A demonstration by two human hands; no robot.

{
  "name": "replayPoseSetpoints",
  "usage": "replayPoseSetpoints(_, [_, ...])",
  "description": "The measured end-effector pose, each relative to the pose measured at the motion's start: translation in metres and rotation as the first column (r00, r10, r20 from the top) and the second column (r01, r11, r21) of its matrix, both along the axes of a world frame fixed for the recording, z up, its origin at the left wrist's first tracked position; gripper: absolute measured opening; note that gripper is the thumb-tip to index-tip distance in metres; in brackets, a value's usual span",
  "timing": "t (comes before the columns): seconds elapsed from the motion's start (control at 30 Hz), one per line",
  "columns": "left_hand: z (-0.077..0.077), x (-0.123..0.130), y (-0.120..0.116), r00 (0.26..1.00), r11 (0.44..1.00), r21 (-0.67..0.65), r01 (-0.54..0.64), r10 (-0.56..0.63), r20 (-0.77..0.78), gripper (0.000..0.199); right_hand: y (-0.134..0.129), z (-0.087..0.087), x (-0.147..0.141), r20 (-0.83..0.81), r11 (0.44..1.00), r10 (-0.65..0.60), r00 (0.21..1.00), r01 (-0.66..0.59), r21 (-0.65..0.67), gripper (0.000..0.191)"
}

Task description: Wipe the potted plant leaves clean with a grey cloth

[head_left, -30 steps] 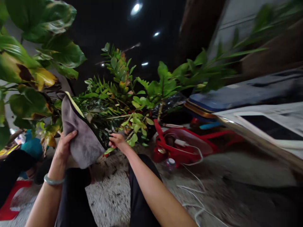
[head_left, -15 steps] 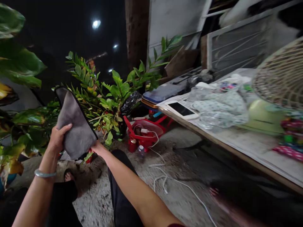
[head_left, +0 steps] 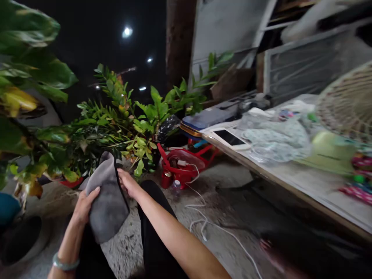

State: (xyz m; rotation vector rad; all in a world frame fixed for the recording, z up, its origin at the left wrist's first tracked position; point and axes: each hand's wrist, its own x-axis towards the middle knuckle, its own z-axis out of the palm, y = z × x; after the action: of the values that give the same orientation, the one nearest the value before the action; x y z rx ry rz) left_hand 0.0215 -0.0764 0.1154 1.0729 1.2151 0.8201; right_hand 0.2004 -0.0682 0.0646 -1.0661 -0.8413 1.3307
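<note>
A grey cloth point(head_left: 107, 205) with a dark edge hangs in front of my knees, its top folded over. My left hand point(head_left: 86, 200) grips its left side, thumb lying on the front of the cloth. At the upper right edge of the cloth is my right hand point(head_left: 127, 183), its fingers closed on the border and partly hidden behind it. A pale bangle point(head_left: 65, 263) circles my left wrist.
Leafy plants point(head_left: 157, 108) stand ahead and at the left. A red basket point(head_left: 186, 161) with a white cable sits on the floor beside a small bottle point(head_left: 176, 186). On the right, a table point(head_left: 279, 174) holds a white tablet point(head_left: 231, 138), plastic bags and a fan point(head_left: 348, 104).
Both hands have lowered the cloth toward my knees, and its pointed top corner has flopped over. The view has shifted, so the plants and table appear farther right.
</note>
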Motion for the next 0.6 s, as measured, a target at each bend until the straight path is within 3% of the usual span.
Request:
replayPoseSetpoints(0.13, [-0.021, 0.019, -0.008, 0.980, 0.983, 0.032, -0.180, 0.177, 0.094, 0.046, -0.055, 0.006, -0.022, -0.042, 0.974, 0.139, 0.989, -0.129, 0.187, 0.047])
replayPoseSetpoints(0.3, [-0.029, 0.034, -0.027, 0.959, 0.963, 0.110, -0.248, 0.227, 0.172, 0.046, -0.084, 0.003, -0.041, 0.270, 0.965, -0.023, 0.963, -0.049, 0.256, 0.064])
replayPoseSetpoints(0.4, [-0.029, 0.039, -0.029, 0.931, 0.972, 0.113, -0.205, 0.158, 0.329, 0.048, -0.082, 0.006, -0.039, 0.339, 0.966, -0.143, 0.930, 0.057, 0.251, 0.051])
replayPoseSetpoints(0.5, [-0.034, 0.037, -0.018, 0.873, 0.966, 0.199, -0.166, 0.051, 0.485, 0.053, -0.067, 0.039, -0.020, 0.381, 0.929, -0.335, 0.862, 0.234, 0.287, 0.036])
replayPoseSetpoints(0.6, [-0.049, 0.023, 0.002, 0.868, 0.918, 0.268, -0.294, 0.138, 0.477, 0.054, -0.031, 0.088, 0.003, 0.396, 0.821, -0.548, 0.737, 0.384, 0.422, 0.041])
